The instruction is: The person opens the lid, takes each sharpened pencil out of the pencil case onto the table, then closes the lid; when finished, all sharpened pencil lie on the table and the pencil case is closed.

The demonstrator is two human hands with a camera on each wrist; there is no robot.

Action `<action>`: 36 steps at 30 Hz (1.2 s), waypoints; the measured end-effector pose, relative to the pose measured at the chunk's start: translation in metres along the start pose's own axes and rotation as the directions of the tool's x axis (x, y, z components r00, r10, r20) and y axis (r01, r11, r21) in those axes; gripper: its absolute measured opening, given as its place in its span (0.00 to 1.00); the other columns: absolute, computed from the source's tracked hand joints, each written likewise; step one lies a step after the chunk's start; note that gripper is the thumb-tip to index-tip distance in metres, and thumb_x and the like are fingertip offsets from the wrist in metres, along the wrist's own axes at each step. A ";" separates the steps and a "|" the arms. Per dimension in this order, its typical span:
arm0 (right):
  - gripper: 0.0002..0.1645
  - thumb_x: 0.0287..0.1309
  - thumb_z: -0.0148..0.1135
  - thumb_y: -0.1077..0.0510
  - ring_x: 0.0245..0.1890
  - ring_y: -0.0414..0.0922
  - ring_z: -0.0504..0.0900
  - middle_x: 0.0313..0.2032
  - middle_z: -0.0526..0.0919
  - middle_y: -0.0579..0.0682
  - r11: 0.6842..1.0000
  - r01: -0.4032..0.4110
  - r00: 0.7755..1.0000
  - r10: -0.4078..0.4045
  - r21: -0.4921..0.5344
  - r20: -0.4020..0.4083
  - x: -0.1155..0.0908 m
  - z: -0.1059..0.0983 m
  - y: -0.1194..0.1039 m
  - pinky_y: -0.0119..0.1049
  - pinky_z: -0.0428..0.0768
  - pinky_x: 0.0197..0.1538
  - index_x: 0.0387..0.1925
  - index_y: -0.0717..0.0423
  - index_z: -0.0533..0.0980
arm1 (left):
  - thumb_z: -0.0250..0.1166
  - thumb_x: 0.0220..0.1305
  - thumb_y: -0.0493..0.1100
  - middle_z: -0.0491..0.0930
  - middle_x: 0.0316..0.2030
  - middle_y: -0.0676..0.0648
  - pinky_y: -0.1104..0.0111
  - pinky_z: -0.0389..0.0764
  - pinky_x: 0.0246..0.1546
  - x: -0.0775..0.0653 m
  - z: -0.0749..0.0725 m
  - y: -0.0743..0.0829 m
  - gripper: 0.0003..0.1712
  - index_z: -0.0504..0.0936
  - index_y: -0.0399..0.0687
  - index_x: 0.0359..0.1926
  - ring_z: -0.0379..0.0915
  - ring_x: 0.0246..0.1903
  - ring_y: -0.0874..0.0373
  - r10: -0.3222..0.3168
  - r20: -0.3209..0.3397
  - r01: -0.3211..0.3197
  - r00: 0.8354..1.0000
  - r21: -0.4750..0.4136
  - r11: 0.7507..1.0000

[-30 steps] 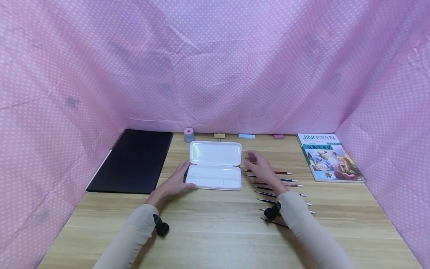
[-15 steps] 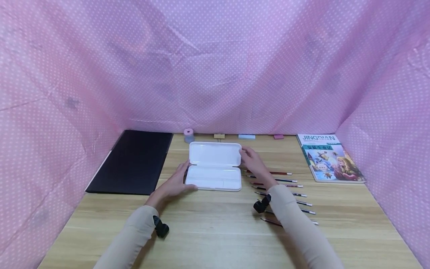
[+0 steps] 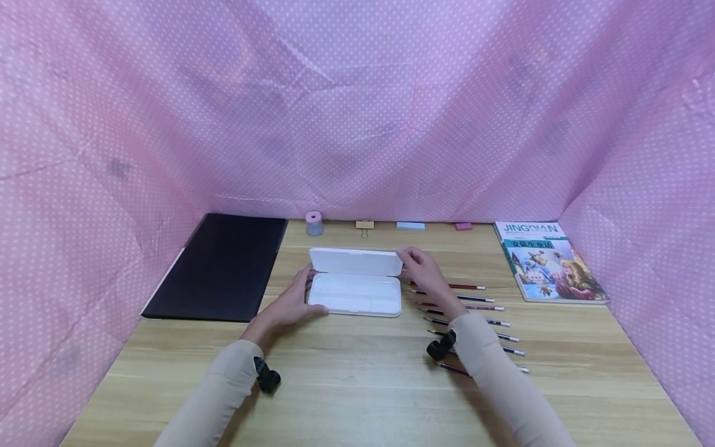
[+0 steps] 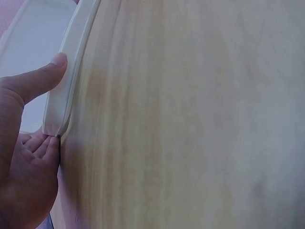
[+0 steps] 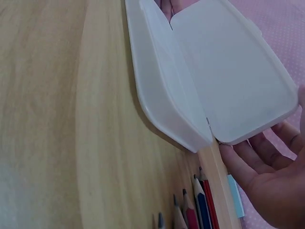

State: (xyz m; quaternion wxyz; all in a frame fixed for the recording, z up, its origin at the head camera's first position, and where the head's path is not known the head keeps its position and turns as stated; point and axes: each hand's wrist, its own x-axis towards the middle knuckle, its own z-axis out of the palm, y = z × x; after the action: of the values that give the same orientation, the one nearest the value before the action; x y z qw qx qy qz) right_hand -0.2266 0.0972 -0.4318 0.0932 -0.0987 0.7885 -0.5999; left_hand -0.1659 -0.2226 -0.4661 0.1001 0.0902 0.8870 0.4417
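Note:
A white pencil case (image 3: 341, 297) stands with its lid raised in the middle of the wooden table. Its base shows bare compartments. My left hand (image 3: 287, 305) grips the left end of the base, thumb on the front wall (image 4: 57, 102) and fingers round the corner. With my right hand (image 3: 427, 276) I hold the right edge of the lid (image 3: 356, 262). In the right wrist view, the fingers (image 5: 259, 152) of that hand lie behind the lid and the thumb is at its edge. Several pencils (image 3: 469, 287) lie in a row under and beside my right forearm.
A black folder (image 3: 218, 267) lies at left, a picture-covered book (image 3: 550, 273) at right. Along the back are a pink-and-grey cylinder (image 3: 314, 225), a yellow binder clip (image 3: 365, 225), a light blue block (image 3: 410, 226) and a pink block (image 3: 463, 226). Pink dotted cloth (image 3: 357, 124) walls the table.
My right hand has moved left from above the pencils and taken hold of the lid. The lid has swung up from leaning back to nearer upright. My left hand has stayed put.

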 end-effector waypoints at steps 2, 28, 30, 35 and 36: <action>0.35 0.58 0.49 0.32 0.50 0.49 0.75 0.48 0.77 0.55 1.000 -0.001 0.999 0.002 -0.031 0.045 -0.003 -0.003 -0.001 0.46 0.71 0.54 0.47 0.58 0.75 | 0.76 0.40 0.55 0.54 0.63 0.47 0.59 0.54 0.64 0.000 0.000 0.000 0.65 0.41 0.50 0.70 0.51 0.65 0.50 0.006 -0.002 -0.006 1.000 0.006 1.000; 0.53 0.41 0.70 0.37 0.62 0.43 0.64 0.63 0.67 0.47 0.936 0.046 0.947 0.070 -0.348 0.313 -0.034 -0.009 0.010 0.42 0.62 0.63 0.67 0.52 0.60 | 0.71 0.43 0.61 0.52 0.65 0.44 0.54 0.52 0.64 -0.004 -0.006 -0.003 0.58 0.49 0.50 0.69 0.49 0.65 0.50 0.006 0.017 -0.005 1.000 -0.060 0.998; 0.53 0.40 0.70 0.37 0.63 0.43 0.64 0.63 0.66 0.47 0.931 0.050 0.949 0.068 -0.362 0.307 -0.035 -0.009 0.011 0.42 0.62 0.63 0.67 0.51 0.60 | 0.70 0.46 0.61 0.51 0.66 0.44 0.54 0.52 0.65 -0.003 -0.007 -0.003 0.56 0.49 0.49 0.69 0.48 0.66 0.49 0.007 0.021 -0.006 1.000 -0.071 0.997; 0.54 0.39 0.72 0.42 0.64 0.45 0.62 0.64 0.64 0.49 0.930 0.065 0.952 0.051 -0.363 0.303 -0.036 -0.007 0.012 0.43 0.60 0.64 0.67 0.52 0.59 | 0.70 0.46 0.61 0.51 0.67 0.44 0.55 0.53 0.65 -0.001 -0.007 -0.003 0.56 0.49 0.50 0.70 0.48 0.66 0.49 -0.003 0.028 0.004 1.000 -0.029 1.000; 0.54 0.39 0.73 0.43 0.64 0.45 0.62 0.64 0.64 0.48 0.927 0.065 0.952 0.053 -0.368 0.302 -0.036 -0.007 0.012 0.43 0.60 0.64 0.67 0.52 0.59 | 0.70 0.45 0.61 0.51 0.66 0.45 0.56 0.53 0.65 -0.001 -0.007 -0.002 0.57 0.50 0.50 0.70 0.49 0.66 0.49 -0.008 0.027 0.008 1.000 -0.019 1.000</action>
State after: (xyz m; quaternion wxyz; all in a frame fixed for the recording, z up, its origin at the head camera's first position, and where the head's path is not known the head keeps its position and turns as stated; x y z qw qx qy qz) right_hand -0.1943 0.1159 -0.4405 0.1920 -0.2087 0.8639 -0.4163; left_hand -0.1667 -0.2292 -0.4640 0.1145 0.0915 0.8816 0.4486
